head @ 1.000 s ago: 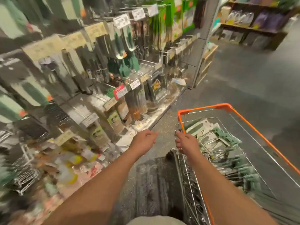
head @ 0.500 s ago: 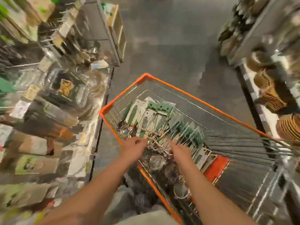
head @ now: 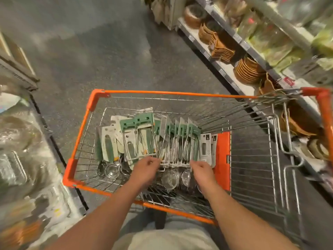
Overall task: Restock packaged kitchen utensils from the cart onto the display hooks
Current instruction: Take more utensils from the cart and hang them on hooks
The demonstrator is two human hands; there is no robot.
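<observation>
An orange-rimmed wire cart (head: 162, 92) stands in front of me. Inside it lies a row of green-carded packaged utensils (head: 178, 134) with metal parts, and white-carded packs (head: 108, 141) sit to their left. My left hand (head: 146, 170) is inside the cart with curled fingers touching the near left end of the row. My right hand (head: 203, 170) touches the near right end. The packs lie between both hands. Whether either hand grips a pack is unclear.
Round glass items (head: 111, 170) lie on the cart floor near my hands. An orange flap (head: 223, 156) stands right of the packs. Shelves with woven baskets (head: 248, 69) run along the right. A blurred display shelf (head: 21, 159) is at the left, with grey aisle floor ahead.
My view swung from the hook display on the left to straight down over the cart. Both hands moved from the cart's rim into it and reached the near edge of the packs.
</observation>
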